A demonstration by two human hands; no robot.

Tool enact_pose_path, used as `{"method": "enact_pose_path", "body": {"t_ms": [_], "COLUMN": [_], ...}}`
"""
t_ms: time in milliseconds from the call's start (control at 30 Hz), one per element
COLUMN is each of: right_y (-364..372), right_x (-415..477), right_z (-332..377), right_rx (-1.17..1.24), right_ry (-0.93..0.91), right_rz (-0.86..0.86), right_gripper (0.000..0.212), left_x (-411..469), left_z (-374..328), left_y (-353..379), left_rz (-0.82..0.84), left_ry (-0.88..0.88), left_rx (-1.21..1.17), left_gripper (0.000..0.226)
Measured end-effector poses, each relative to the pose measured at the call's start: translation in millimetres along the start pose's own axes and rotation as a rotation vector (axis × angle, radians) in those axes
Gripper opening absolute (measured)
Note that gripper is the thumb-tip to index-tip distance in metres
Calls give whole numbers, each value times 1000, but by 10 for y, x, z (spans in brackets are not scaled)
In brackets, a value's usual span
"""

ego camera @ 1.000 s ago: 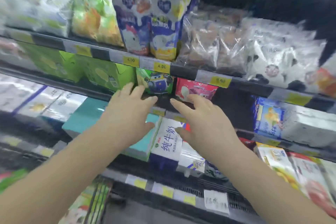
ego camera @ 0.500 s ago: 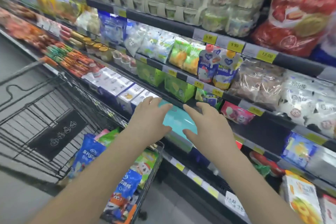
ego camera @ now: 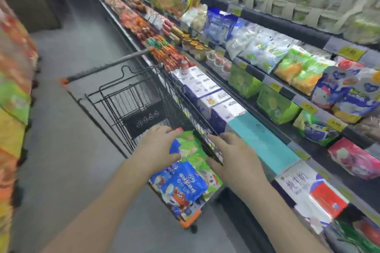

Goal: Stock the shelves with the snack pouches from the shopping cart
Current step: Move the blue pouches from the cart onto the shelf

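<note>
Both hands reach into the near end of the cart (ego camera: 131,88), a black wire trolley standing on the aisle floor (ego camera: 72,150) tight against the shelves (ego camera: 287,93) on the right.

The pouches lie piled in that near end. A green pouch (ego camera: 192,150) is on top and a blue pouch (ego camera: 178,185) with cartoon print is nearer. A pink tip shows just beyond the green one, too little of it to identify. How deep the pile goes is hidden by the top pouches and the arms.

The left hand (ego camera: 158,147) is spread, its fingers nearly straight on the green pouch's left edge and its thumb lower down, not curled round it. The right hand (ego camera: 233,157) is also spread and holds nothing. Its fingers (ego camera: 216,139) are over the cart's right rim, and contact with the wire is unclear.

A teal box (ego camera: 261,137) sits on the low shelf just right of the right hand. Print on the shelf goods is smeared, and the racks at far left are a colour blur. The near forearms are cut off at the bottom edge.
</note>
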State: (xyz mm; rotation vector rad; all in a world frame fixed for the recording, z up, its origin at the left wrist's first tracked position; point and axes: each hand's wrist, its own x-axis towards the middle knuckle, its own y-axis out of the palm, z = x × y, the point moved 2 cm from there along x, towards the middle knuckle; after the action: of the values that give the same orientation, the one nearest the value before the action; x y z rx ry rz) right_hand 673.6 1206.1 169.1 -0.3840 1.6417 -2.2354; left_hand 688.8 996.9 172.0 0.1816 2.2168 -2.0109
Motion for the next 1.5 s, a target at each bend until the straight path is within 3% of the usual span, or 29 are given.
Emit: {"method": "enact_pose_path", "body": {"t_ms": [433,667,1100,1500], "right_y": [971,1205,1744,2003], "right_x": [417,684,1851,2204], "right_z": [1626,2027,1670,1181], "right_rx": [-93,-103,1,130], "right_ry": [43,97,233,516], "right_rz": [126,157,267,308], "right_gripper": [60,61,59,59], "left_x": [-320,-130,1281,2385], "left_z": [2024,2501,2813,2607], "left_y": [257,318,686,1067], "left_rz": [-27,18,183,376], "left_ry": [16,76,145,311], "left_rx": [-106,-120,-75,19], "left_gripper": [62,56,54,55]}}
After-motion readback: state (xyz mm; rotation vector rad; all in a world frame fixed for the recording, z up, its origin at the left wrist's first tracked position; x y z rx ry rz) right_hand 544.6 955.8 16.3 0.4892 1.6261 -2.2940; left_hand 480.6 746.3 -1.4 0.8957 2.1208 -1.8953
